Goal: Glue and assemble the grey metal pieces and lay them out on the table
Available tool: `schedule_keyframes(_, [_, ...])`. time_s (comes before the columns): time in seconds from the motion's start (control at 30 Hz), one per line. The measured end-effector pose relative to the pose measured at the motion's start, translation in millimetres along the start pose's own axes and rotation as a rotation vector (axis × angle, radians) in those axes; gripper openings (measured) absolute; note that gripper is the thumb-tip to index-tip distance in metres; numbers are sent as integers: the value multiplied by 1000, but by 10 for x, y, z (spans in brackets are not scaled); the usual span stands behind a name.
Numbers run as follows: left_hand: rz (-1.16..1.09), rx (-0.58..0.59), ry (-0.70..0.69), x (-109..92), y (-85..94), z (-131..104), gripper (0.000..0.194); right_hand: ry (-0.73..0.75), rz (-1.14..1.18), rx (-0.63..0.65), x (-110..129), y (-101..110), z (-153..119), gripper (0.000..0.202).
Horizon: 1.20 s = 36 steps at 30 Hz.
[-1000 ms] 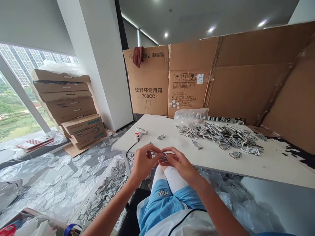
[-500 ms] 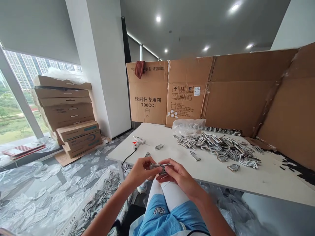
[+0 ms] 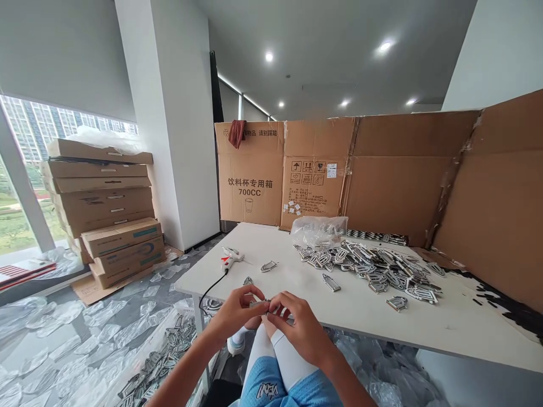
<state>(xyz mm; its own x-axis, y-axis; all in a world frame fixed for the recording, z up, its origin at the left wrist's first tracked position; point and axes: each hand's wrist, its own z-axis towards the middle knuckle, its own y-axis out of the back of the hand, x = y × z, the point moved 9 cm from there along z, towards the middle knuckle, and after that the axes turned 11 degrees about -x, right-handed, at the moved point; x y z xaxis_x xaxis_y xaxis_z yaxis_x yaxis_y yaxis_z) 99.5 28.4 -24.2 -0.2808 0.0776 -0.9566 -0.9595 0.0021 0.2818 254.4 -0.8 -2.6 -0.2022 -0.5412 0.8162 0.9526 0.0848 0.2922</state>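
Observation:
My left hand (image 3: 241,308) pinches a small grey-and-silver piece (image 3: 260,303) between thumb and fingers, above my lap at the table's front edge. My right hand (image 3: 296,320) is closed at the piece's right end, fingertips pressed together on it. The fingers cover most of the piece, so its full shape is hidden. On the table beyond lie similar pointed, outlined flat pieces: one loose piece (image 3: 268,266), another silver piece (image 3: 331,282), and one (image 3: 248,281) just past my left hand. A large heap of them (image 3: 369,263) spreads to the right.
A white hot glue gun (image 3: 231,258) with a black cord sits at the table's (image 3: 424,325) left. Behind it stand tall cardboard panels (image 3: 314,141) and a clear plastic bag (image 3: 319,229). A crate of pieces (image 3: 163,350), plastic wrappers (image 3: 55,345) and stacked boxes (image 3: 102,192) are left.
The view has tilted up and shifted slightly right. The right hand's fingers have bunched closer at the piece's end, and less of the piece shows between the hands.

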Motion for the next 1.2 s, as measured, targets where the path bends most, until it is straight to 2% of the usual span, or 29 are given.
schedule_keyframes(0.23, [86, -40, -130, 60, 17, 78, 49, -51, -11, 35, -113, -47, 8, 20])
schedule_keyframes(0.33, [205, -68, -201, -40, 61, 47, 46, -63, 15, 45, -153, -55, 20, 22])
schedule_keyframes(0.5, [427, -56, -323, -218, 75, -52, 27, -106, 22, 28, -284, -27, 38, 20])
schedule_keyframes(0.7, [603, -82, -375, -142, -3, -46, 19, -87, -15, 27, -478, 34, 87, 17])
schedule_keyframes(0.77, [639, -122, -389, -92, -32, -30, 18, -44, -77, -41, -560, 192, 136, 20])
schedule_keyframes(0.87, [709, -199, -396, 12, -75, 15, 14, -3, -183, -190, -730, 554, 196, 23])
schedule_keyframes(1.0, [795, -265, -428, 126, -189, 126, 13, -20, -234, -337, -1017, 1039, 197, 31])
schedule_keyframes(1.1, [830, -250, -442, 152, -303, 238, 21, -65, -216, -428, -1230, 1314, 152, 37])
schedule_keyframes(1.2, [821, -211, -443, 104, -365, 389, 21, -131, -156, -532, -1441, 1496, 98, 45])
